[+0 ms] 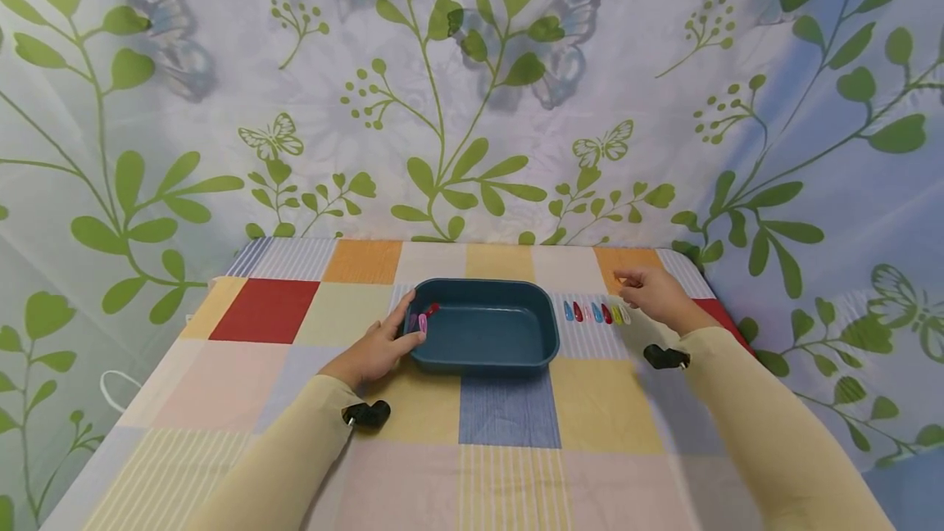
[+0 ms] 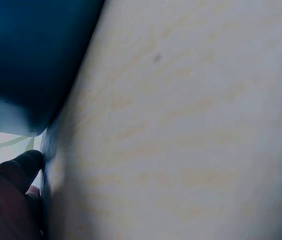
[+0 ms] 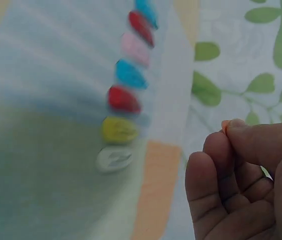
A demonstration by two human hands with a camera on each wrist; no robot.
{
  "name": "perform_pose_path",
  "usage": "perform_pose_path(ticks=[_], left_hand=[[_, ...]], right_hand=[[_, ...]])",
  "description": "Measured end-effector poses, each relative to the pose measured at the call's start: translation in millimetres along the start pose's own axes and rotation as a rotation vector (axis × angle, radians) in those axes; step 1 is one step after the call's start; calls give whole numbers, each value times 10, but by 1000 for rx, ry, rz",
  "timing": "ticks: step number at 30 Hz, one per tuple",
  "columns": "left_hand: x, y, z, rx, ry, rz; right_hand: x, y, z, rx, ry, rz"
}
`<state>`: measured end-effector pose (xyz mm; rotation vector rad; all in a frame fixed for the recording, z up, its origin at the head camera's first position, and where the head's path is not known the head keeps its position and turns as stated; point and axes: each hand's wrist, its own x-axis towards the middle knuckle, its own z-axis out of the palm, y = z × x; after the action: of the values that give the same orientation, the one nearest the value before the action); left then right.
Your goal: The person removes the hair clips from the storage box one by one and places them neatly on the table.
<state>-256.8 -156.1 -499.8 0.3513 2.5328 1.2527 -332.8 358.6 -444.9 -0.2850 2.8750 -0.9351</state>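
Both of my sleeves come in from the near edge of the checked tablecloth (image 1: 509,416), and between them sits the blue tray (image 1: 483,337), my landmark for everything else.

Inside the tray, at its left end, lie a few hair clips (image 1: 425,316): a pink one, a purple one and a red one, close together by the wall. I cannot make out anything else in it.

My left hand (image 1: 379,347) rests against the tray's left end, thumb hooked over the rim beside those clips, fingers curled lightly around the outer wall. The left wrist view shows only the tray's dark blue side and a fingertip (image 2: 23,167) pressed at it.

Just right of the tray, a row of clips (image 1: 596,312) lies on the cloth, apart from one another: blue, red, pale pink, blue, red, yellow and white. Right of that row, beyond its white end, my right hand (image 1: 652,293) hovers above the cloth with thumb and forefinger pinched narrowly on a small orange clip (image 3: 225,124), the other fingers loosely bent.

No writing or label can be read on the tray or clips.
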Motion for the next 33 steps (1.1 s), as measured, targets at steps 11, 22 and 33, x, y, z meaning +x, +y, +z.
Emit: perform_pose_path(ticks=[11,22,33], left_hand=[[8,0,-3,-2,2,8],[27,0,10,-2,5,-3],[29,7,10,-6,8,-3]], right_hand=[[-77,386,-10,-105,-36,61],[-81,537,76,-112,-65,124],[-92,616,119,-158,-70,104]])
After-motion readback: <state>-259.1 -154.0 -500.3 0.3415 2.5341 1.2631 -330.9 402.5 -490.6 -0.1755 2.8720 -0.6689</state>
